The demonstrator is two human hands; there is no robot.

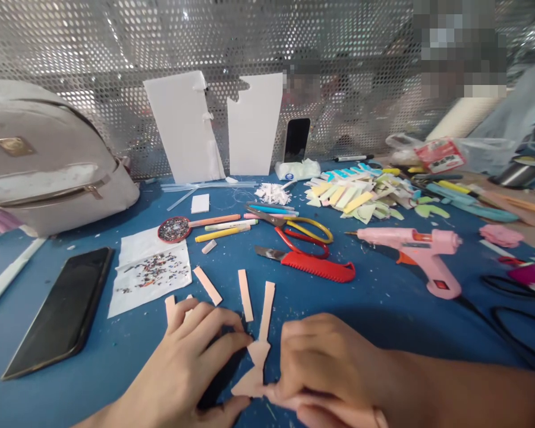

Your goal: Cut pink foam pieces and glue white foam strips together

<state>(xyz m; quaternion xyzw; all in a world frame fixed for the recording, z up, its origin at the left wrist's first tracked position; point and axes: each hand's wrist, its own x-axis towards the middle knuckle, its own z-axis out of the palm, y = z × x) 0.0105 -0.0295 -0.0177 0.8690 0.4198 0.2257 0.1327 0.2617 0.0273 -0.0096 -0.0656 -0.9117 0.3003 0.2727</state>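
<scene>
A small peach cut-out [259,353] with a narrow waist lies on the blue table between my hands, a peach strip [267,303] meeting its upper end. My left hand [185,362] arches beside it, index fingertip and thumb apart near its left edge. On the other side, my right hand [327,362] is curled closed, fingertips at the cut-out's lower right edge. Whatever lies inside those curled fingers is hidden. Two more peach strips, one slanted [208,286] and one nearly upright [245,295], lie beyond my hands. Another peach piece [170,306] is partly covered by my left fingers.
Ahead lie a red box cutter [316,267], scissors [310,229], markers [223,233] and a pink glue gun [410,244] with its cord. Paper scraps [361,190] are heaped behind. Leftward are a phone [62,309], glitter-strewn paper [149,273] and a backpack [49,160]. A perforated metal panel [129,35] rises behind.
</scene>
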